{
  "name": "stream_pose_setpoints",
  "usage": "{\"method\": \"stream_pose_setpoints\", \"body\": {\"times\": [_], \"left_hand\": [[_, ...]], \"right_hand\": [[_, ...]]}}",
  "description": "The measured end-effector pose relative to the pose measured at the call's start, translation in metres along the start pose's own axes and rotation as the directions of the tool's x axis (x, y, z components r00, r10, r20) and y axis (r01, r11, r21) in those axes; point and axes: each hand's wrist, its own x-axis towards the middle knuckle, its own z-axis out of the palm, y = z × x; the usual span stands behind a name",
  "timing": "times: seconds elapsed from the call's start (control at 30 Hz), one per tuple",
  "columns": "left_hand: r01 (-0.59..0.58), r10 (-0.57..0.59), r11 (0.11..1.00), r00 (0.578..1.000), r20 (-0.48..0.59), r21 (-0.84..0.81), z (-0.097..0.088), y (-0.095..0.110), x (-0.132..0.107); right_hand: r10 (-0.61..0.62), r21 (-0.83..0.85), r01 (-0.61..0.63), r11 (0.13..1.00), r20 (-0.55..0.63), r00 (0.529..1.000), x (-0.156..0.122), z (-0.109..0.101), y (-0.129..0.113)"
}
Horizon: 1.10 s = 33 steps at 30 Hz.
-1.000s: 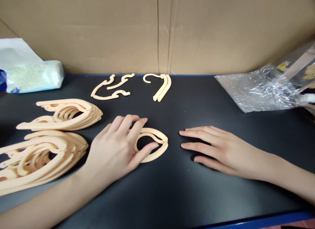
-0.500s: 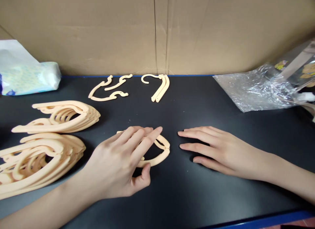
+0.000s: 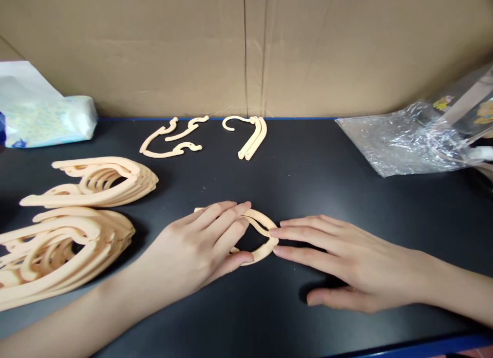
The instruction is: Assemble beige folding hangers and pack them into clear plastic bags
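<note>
Peach plastic loop-shaped hanger piece (image 3: 265,219): lies flat on the black worktop (image 3: 292,163), centre front. Left hand (image 3: 200,250): spread flat over its left half, fingers across the far rim, thumb against the near rim, not closed round it. Right hand (image 3: 342,263): flat, fingers outstretched, fingertips touching its right end. Stacks of like peach pieces (image 3: 100,183): far left. Clear plastic bag (image 3: 400,142): back right.

Centre's taken: left hand (image 3: 192,251) & right hand (image 3: 346,265) both on the loop piece (image 3: 265,251). Left blocked by two frame stacks (image 3: 115,188). Back edge: loose hooks (image 3: 171,142), cardboard (image 3: 173,50) behind. Plastic bag (image 3: 408,142) crowds far right. Free lane: bare tabletop (image 3: 308,163) btwn hooks & bag.
</note>
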Motion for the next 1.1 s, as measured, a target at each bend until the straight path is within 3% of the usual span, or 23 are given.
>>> {"method": "stream_pose_setpoints", "body": {"times": [0.2, 0.43, 0.7, 0.87, 1.1], "left_hand": [[0.032, -0.031, 0.996, 0.999, 0.019, -0.079, 0.008, -0.005, -0.008], [0.054, -0.035, 0.987, 0.991, 0.127, -0.153, 0.010, -0.012, -0.004], [0.194, -0.165, 0.947, 0.978, 0.128, -0.257, 0.012, -0.011, -0.004], [0.261, -0.244, 0.944, 0.964, 0.107, -0.201, 0.011, -0.011, -0.003], [0.232, -0.231, 0.948, 0.973, 0.030, -0.216, 0.006, -0.011, -0.003]], "right_hand": [[0.067, -0.041, -0.068, 0.997, -0.034, 0.997, -0.001, 0.003, 0.004], [0.190, -0.112, -0.200, 0.973, -0.096, 0.977, -0.005, 0.001, 0.021], [0.235, -0.104, -0.247, 0.963, -0.115, 0.965, -0.004, -0.002, 0.022], [0.266, -0.075, -0.278, 0.958, -0.139, 0.954, -0.004, -0.001, 0.023], [0.236, -0.090, -0.250, 0.964, -0.142, 0.961, -0.006, 0.000, 0.022]]}}
